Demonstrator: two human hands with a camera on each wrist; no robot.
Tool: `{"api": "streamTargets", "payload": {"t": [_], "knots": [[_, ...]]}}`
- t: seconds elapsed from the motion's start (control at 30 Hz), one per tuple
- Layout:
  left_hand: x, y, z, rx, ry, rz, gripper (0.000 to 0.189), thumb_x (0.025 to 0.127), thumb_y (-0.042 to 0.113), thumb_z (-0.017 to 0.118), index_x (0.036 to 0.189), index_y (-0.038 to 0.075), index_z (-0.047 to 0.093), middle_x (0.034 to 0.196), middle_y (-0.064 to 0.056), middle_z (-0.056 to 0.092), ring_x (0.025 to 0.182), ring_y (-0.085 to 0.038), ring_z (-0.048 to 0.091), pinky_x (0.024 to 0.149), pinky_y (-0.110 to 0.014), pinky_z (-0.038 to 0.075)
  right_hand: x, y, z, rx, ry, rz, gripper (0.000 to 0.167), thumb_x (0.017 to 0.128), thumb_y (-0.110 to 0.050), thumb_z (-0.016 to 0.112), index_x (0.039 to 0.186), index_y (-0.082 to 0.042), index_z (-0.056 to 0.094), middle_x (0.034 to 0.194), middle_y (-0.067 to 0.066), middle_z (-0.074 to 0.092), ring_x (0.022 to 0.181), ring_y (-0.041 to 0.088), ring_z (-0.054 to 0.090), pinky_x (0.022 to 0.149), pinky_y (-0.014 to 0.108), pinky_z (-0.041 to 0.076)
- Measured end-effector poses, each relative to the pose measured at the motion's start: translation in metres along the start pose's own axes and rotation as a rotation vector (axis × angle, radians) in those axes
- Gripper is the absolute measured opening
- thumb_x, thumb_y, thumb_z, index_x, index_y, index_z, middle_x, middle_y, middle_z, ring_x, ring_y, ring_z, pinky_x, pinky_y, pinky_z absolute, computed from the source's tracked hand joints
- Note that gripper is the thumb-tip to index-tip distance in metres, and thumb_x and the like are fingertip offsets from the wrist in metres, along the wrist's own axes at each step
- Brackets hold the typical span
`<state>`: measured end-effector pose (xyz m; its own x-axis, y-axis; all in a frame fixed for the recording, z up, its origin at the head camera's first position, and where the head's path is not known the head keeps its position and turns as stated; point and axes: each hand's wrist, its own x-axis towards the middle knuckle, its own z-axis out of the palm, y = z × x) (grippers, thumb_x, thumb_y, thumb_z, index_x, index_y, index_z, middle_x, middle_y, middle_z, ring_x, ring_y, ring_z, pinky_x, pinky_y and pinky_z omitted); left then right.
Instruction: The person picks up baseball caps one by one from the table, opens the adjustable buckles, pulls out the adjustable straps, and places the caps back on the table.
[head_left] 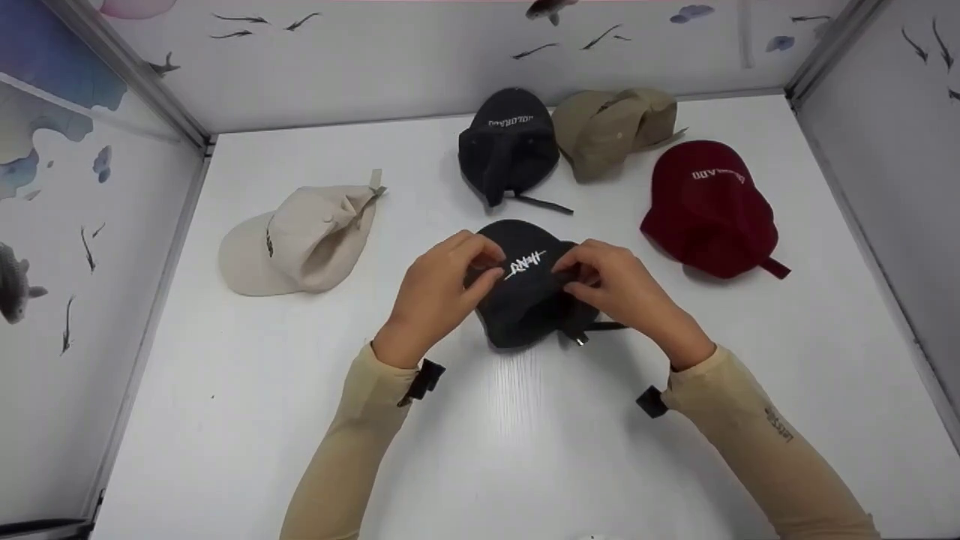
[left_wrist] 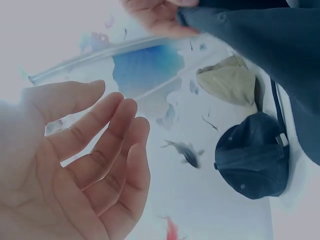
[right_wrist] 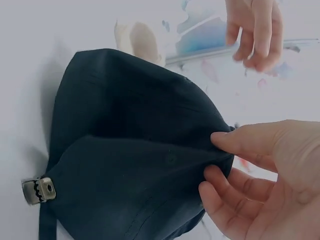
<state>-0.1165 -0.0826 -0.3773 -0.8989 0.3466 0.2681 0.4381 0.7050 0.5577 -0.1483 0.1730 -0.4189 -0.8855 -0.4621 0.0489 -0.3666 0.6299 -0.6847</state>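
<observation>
A black baseball cap (head_left: 517, 319) with white lettering stands at the middle of the white table, its metal strap buckle (right_wrist: 39, 191) hanging at the back edge. My right hand (head_left: 622, 289) pinches the cap's cloth between thumb and fingertips, as the right wrist view shows up close. On the cap's other side is my left hand (head_left: 439, 289), fingers loosely bent and thumb apart from them. The left wrist view shows that hand (left_wrist: 95, 160) holding nothing, with a gap between it and the cap (left_wrist: 265, 45).
A beige cap (head_left: 300, 240) lies to the left. At the back are a dark navy cap (head_left: 510, 142) and a khaki cap (head_left: 611, 131); a dark red cap (head_left: 709, 214) lies on the right. White panels (head_left: 450, 67) with painted fish wall in the table (head_left: 225, 420).
</observation>
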Motion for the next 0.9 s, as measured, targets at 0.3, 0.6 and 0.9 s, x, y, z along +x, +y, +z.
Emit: {"api": "streamTargets", "payload": {"t": [0.3, 0.6, 0.9], "knots": [[-0.007, -0.011, 0.000, 0.009, -0.003, -0.040, 0.013, 0.094, 0.019, 0.069, 0.106, 0.013, 0.068, 0.100, -0.001, 0.069, 0.093, -0.015, 0.067, 0.079, -0.030, 0.054, 0.006, 0.021, 0.002, -0.093, -0.013, 0.076, 0.023, 0.088, 0.001, 0.069, 0.110, -0.005, 0.070, 0.104, 0.013, 0.064, 0.089, 0.026, 0.059, 0.080, 0.040, 0.050], [-0.011, -0.016, 0.002, 0.004, -0.041, -0.086, 0.013, 0.095, 0.021, 0.068, 0.107, 0.014, 0.068, 0.105, -0.001, 0.069, 0.098, -0.016, 0.067, 0.082, -0.032, 0.055, 0.010, 0.030, -0.004, -0.169, -0.059, 0.099, 0.026, 0.087, -0.002, 0.071, 0.112, -0.004, 0.070, 0.113, 0.016, 0.064, 0.101, 0.031, 0.057, 0.092, 0.046, 0.048], [-0.013, -0.020, 0.006, -0.002, -0.051, -0.091, 0.013, 0.095, 0.020, 0.068, 0.107, 0.015, 0.068, 0.106, 0.000, 0.069, 0.098, -0.017, 0.067, 0.082, -0.031, 0.054, 0.029, 0.012, -0.027, -0.235, -0.049, 0.074, 0.027, 0.088, -0.016, 0.074, 0.113, -0.005, 0.070, 0.113, 0.015, 0.067, 0.105, 0.034, 0.059, 0.093, 0.049, 0.048]]}}
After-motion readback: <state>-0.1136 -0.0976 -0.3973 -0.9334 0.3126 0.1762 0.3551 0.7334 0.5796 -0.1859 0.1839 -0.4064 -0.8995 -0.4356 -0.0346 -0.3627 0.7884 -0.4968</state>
